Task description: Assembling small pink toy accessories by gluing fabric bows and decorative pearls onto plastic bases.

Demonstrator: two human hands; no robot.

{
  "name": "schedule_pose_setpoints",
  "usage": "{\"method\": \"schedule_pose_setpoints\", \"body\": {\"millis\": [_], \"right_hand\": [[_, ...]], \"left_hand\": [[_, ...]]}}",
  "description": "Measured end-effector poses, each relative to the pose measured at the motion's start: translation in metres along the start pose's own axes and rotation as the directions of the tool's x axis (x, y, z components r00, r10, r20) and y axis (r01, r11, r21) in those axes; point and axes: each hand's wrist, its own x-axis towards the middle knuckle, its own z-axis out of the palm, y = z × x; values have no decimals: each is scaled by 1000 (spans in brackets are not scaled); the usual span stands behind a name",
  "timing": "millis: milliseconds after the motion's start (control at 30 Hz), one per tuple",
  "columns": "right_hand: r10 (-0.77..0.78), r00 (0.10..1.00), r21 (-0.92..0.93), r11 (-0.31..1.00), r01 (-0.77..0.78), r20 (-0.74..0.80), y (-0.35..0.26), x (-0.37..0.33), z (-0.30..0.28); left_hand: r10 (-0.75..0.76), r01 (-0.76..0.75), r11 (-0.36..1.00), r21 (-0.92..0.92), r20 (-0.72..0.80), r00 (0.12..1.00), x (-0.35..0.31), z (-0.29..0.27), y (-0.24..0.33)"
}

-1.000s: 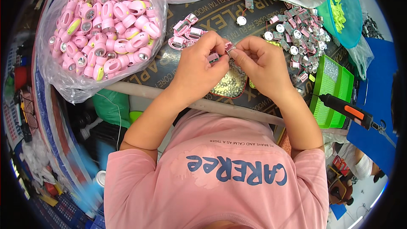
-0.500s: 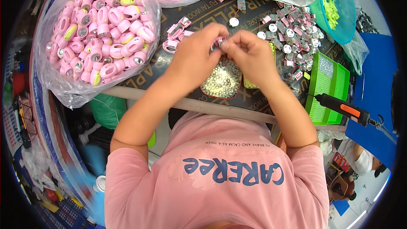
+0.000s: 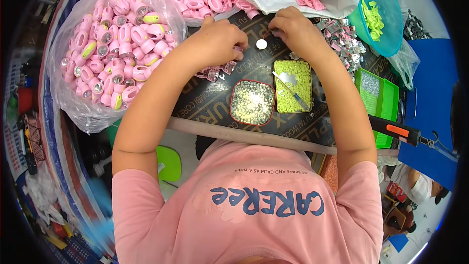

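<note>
My left hand (image 3: 217,44) is curled over a small group of pink-and-silver flashlight parts (image 3: 213,74), left of the middle of the dark table. A small pink part (image 3: 237,48) shows at its fingertips. Across from it, my right hand (image 3: 297,32) has its fingers bent and pinched together; what they hold is hidden. A white disc (image 3: 262,44) lies between the two hands, nearest the right fingertips. Closer to me stand a red-rimmed tin (image 3: 252,101) of small clear pieces and a tin of yellow-green pieces (image 3: 293,80) with tweezers (image 3: 297,95) lying across it.
A clear bag of pink flashlights (image 3: 115,54) fills the left. Bags of pink shells (image 3: 200,0) lie at the back. Right of my right hand are piled small assemblies (image 3: 344,44), a teal bowl (image 3: 391,19), a green tray (image 3: 388,100) and a black-orange electric screwdriver (image 3: 395,129).
My hands have moved apart from above the tins, the left toward the pink parts and the right outward and back. Both tins and the tweezers now show fully.
</note>
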Motion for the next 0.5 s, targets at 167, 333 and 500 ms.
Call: {"method": "schedule_pose_setpoints", "body": {"millis": [167, 333, 500], "right_hand": [[243, 965, 117, 960, -254, 103, -11, 1, 2], [287, 949, 121, 945, -303, 129, -12, -3, 4], [236, 969, 148, 958, -245, 72, -8, -13, 11]], "left_hand": [[340, -227, 919, 323, -355, 871, 34, 6, -24], [248, 15, 908, 418, -566, 786, 58, 6, -15], [270, 25, 871, 490, -522, 809, 58, 9, -14]]}}
